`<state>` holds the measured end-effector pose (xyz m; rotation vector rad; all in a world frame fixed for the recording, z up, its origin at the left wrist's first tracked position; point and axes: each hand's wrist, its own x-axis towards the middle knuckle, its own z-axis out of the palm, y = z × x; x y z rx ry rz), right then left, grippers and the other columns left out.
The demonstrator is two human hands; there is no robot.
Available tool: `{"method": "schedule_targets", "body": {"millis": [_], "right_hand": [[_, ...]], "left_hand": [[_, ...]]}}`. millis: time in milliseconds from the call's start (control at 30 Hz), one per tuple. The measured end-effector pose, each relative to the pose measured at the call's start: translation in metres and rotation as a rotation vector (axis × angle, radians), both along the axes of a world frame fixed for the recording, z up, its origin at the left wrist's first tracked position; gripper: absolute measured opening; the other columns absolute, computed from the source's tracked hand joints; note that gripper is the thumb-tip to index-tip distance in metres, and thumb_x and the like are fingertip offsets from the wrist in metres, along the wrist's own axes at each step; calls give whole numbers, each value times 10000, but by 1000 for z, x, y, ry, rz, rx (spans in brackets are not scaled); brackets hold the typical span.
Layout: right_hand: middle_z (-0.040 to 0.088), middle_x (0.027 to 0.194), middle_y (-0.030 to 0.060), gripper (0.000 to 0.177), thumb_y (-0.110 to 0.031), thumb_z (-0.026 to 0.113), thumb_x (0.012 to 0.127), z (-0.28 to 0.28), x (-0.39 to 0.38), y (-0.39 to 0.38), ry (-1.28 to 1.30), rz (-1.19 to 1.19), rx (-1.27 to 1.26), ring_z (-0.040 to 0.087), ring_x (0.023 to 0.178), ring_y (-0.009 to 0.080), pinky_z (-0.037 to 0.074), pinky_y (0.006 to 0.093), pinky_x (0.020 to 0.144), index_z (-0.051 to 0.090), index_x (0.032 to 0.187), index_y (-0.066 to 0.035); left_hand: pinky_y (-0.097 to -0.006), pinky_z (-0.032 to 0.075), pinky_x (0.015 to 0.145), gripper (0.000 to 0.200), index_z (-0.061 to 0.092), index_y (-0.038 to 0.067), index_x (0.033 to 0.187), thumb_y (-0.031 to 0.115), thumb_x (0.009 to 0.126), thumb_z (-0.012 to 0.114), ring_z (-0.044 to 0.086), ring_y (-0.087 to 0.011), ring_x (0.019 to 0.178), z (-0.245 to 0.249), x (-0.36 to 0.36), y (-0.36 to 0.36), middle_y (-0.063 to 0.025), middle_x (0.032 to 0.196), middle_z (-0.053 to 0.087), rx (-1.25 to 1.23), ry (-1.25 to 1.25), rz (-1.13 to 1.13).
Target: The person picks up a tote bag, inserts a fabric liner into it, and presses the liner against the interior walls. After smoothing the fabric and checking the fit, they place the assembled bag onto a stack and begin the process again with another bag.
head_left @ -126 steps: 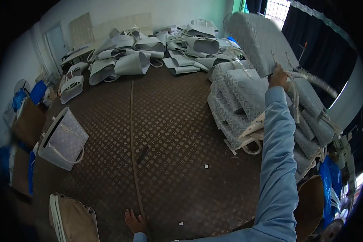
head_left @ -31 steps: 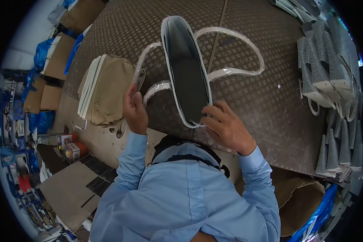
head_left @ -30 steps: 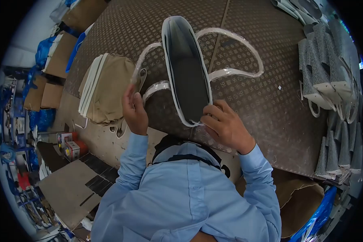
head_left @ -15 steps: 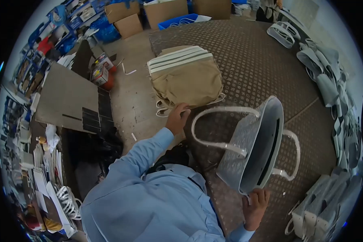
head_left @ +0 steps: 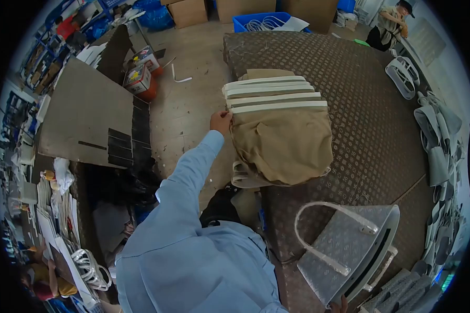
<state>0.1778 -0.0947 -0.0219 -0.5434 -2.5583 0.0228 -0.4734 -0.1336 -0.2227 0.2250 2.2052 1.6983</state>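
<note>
My left hand (head_left: 221, 121) reaches to the left edge of a stack of tan fabric bag linings (head_left: 282, 141) with white bands along their far edges. Its fingers are pinched at the corner of the top lining. A grey patterned handbag (head_left: 331, 253) with plastic-wrapped handles (head_left: 318, 255) stands tilted on the table, its mouth turned to the right. At the bottom of the view, my right hand (head_left: 339, 304) grips the near end of the bag's rim; only its fingers show, the rest is cut off.
The table (head_left: 371, 135) has a brown patterned cover. Grey bag pieces (head_left: 436, 135) lie along its right side, with more grey bags (head_left: 402, 292) at the near right. A blue crate (head_left: 245, 23) and cardboard boxes (head_left: 188, 13) stand beyond. A person (head_left: 391, 26) is at the far right.
My left hand has moved forward from the stack's near side to its banded left edge. The view has shifted, so the handbag and right hand now appear lower.
</note>
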Motion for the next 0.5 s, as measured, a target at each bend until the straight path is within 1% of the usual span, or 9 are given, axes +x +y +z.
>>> {"method": "schedule_targets", "body": {"millis": [33,67,133,167,233,300,367,433,500], "right_hand": [[555,957,127,266,-41,686,719,-6,-12,3,14,22,19,546,896,311,465,414,786,578,961,-57],[558,962,127,264,-44,682,726,-10,-23,6,26,42,40,549,900,310,466,412,790,579,968,-57],[562,973,129,260,-48,675,740,-4,-37,9,24,88,77,553,907,309,470,408,798,582,983,-57],[564,978,130,258,-50,672,748,4,-37,11,14,117,89,555,911,308,472,406,802,584,990,-57],[568,989,132,255,-54,665,762,16,-41,12,18,177,113,560,919,307,475,402,810,587,1004,-57],[573,999,133,252,-58,658,777,22,-49,16,49,239,158,564,926,306,478,398,818,590,1019,-57],[577,1010,135,249,-63,651,791,30,-54,19,80,301,205,569,934,305,482,394,826,593,1033,-58],[581,1020,137,247,-67,644,805,39,-60,32,120,386,261,573,942,303,485,390,834,596,1048,-58],[583,1025,138,247,-69,640,813,55,-86,26,143,410,296,575,946,303,487,388,838,597,1055,-58]], "left_hand": [[-264,504,617,215,616,-7,1004,159,867,626,600,-127,751,-5,-13,4,-67,884,640,-105,15,-56],[-264,504,617,215,616,-7,1004,159,867,626,600,-127,751,-3,-18,5,-67,884,640,-110,-2,-68],[-259,508,648,222,598,9,1033,154,870,632,599,-124,756,12,1,-2,-48,865,631,92,-27,-109],[-259,508,648,222,598,9,1033,154,870,632,599,-124,756,23,12,-7,-48,865,631,84,-68,-112],[-277,494,723,247,588,25,1031,203,864,626,607,-135,804,52,21,-16,-57,907,641,277,-282,-87],[-274,493,732,242,579,31,1045,199,874,617,605,-130,818,68,22,-17,-45,915,635,328,-340,-125],[-271,492,740,237,570,38,1059,194,884,609,604,-126,832,71,20,-20,-33,924,629,382,-397,-162],[-271,493,746,206,565,37,1053,190,914,576,603,-129,835,72,17,-20,-32,913,624,538,-705,-194],[-278,496,734,209,558,45,1074,196,930,551,604,-132,843,80,25,-19,-36,930,624,615,-761,-223]]}}
